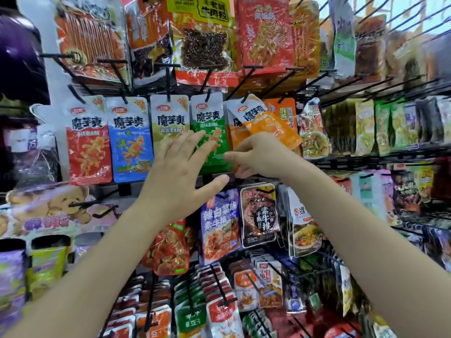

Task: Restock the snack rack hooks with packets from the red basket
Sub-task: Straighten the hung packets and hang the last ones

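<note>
Our right hand (253, 154) pinches the bottom of an orange snack packet (266, 120), which hangs tilted with its top at a black hook (246, 76), and we cannot tell if the hole is on yet. Our left hand (180, 167) is spread flat and holds nothing, just in front of the green packet (210, 123). This row looks mostly full, so we think this packet is nearly done, but the red basket is out of sight and we cannot tell how many are left.
</note>
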